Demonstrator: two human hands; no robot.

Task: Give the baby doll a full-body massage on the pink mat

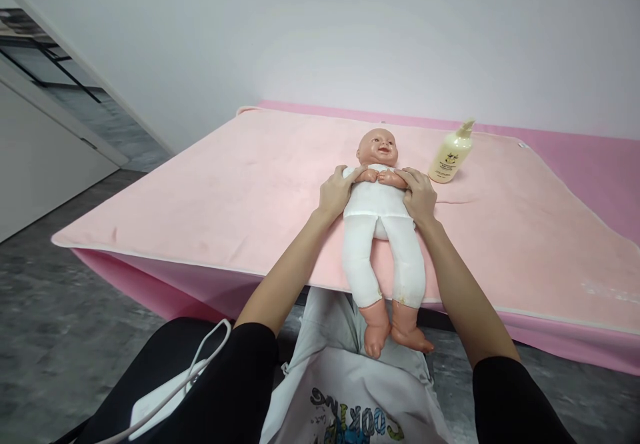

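A baby doll [379, 197] with a white cloth body lies on its back on the pink blanket, its head toward the wall and its feet hanging over the front edge. My left hand [340, 189] is wrapped round the doll's upper arm on the left of the view. On the other side, my right hand [419, 192] grips the doll's other arm. The doll's two small hands rest together on its chest. Close to my right hand stands a pale yellow pump bottle [450, 157], touched by neither hand.
The pink blanket [200, 184] covers a table with a pink cloth [590, 171] under it. Behind is a white wall. A white device [165, 404] with a cable lies at the lower left, and my lap is below the table edge.
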